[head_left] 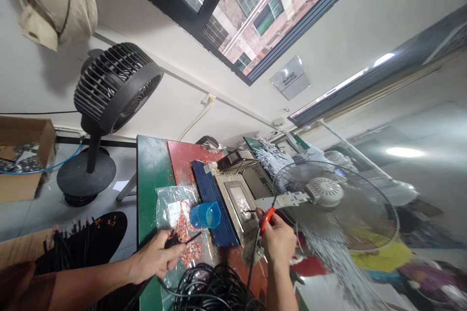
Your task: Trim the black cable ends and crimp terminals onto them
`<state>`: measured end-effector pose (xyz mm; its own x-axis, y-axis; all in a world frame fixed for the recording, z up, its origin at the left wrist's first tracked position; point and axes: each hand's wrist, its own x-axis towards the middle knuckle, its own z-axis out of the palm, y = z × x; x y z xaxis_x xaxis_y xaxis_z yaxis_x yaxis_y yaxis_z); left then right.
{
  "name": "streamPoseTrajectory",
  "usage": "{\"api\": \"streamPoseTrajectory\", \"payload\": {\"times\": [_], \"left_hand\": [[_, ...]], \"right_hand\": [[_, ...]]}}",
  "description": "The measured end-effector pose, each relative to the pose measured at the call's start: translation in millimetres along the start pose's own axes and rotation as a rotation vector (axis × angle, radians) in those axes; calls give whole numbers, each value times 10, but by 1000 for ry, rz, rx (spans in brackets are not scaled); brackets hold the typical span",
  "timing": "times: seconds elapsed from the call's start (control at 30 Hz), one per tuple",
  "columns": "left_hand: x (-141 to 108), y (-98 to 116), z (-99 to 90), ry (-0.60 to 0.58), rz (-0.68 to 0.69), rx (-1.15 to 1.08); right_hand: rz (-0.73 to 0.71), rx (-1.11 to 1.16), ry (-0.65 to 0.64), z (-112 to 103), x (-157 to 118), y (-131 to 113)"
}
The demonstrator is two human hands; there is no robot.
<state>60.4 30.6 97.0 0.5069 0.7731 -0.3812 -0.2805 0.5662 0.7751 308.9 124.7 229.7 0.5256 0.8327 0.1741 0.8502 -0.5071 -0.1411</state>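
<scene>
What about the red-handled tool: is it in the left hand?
No, the red-handled tool is in the right hand, apart from the left hand.

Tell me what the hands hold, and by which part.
Left hand: a black cable, near its end. Right hand: a red tool, by its handle; whether also the cable beside it, I cannot tell.

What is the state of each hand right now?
Left hand: closed, holding black cable.
Right hand: closed, holding a red-handled tool, type unclear.
</scene>
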Motion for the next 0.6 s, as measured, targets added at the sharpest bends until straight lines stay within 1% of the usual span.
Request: {"api": "streamPoseTrajectory", "payload": {"times": [0.13,0.27,0.43,0.6], "left_hand": [[14,-36,-15,-3,16,-7],[23,-68,-25,7,-3,-12],[31,-61,-21,14,-19,-18],[24,-54,-18,7,-13,-5]], "right_hand": [[-1,28,23,16,13,41],[-10,71,49,19,4,68],[-19,114,112,44,-28,92],[10,129,161,89,-45,136]]}}
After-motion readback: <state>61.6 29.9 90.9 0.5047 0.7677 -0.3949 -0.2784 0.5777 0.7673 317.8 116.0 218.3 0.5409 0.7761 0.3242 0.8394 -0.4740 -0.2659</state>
